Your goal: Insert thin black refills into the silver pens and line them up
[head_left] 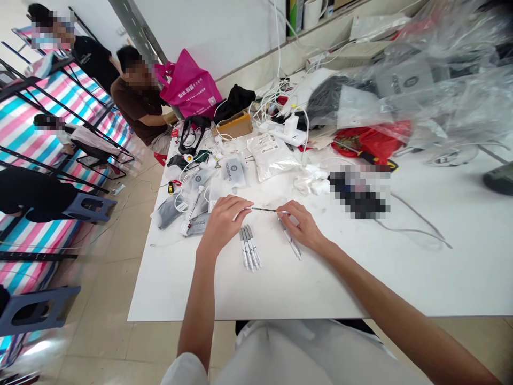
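A thin dark pen refill (264, 209) stretches level between my two hands, just above the white table (320, 289). The fingertips of my left hand (227, 218) pinch its left end, where something whitish shows. At the other end, near an orange-gold bit, my right hand (300, 223) grips it between thumb and fingers. Below and between the hands lie several white and grey pens (250, 250) side by side. A single similar pen (294, 247) rests on the table under my right hand, its upper part partly covered by the fingers.
Grey pouches (232, 172) and a white plastic packet (270, 155) lie beyond my hands. Cables and a white power strip (286, 132) sit further back. Clear plastic bags (436, 96) pile at right. Another person (136, 101) sits by a pink bag (192, 88).
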Demonstrator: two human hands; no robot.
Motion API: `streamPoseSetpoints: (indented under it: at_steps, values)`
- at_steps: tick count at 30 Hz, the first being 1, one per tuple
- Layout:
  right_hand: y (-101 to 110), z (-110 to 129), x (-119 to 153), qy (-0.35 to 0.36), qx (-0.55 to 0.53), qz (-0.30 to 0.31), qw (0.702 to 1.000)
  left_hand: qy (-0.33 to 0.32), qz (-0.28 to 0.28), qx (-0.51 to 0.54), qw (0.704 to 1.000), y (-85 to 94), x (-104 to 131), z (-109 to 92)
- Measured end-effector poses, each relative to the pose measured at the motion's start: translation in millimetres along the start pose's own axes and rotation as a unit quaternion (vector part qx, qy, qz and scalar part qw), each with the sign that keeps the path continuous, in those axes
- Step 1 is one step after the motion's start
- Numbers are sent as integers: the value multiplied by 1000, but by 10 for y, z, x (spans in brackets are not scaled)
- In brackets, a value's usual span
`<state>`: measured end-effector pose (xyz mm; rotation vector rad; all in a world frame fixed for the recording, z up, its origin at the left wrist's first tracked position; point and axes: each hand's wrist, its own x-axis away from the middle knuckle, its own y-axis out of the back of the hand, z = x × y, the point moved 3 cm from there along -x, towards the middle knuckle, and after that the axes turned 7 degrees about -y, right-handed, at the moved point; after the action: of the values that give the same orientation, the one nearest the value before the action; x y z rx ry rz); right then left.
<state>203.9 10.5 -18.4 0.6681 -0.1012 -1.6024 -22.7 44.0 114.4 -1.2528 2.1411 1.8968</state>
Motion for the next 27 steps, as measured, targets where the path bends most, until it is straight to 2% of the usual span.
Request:
streamPoseSetpoints:
  at_steps: [12,19,23,27]
  values:
    - [83,-74,-29,72,130,-27,989,70,38,74,994,-379,272,199]
    - [81,-120,-33,102,191,-17,976,94,65,77,990,-581,379,322]
    - [75,-52,-63,114,228,20,967,105,73,80,988,-672,405,349]
    - [57,166,-156,118,239,90,960,117,81,131,981,-726,372,271]
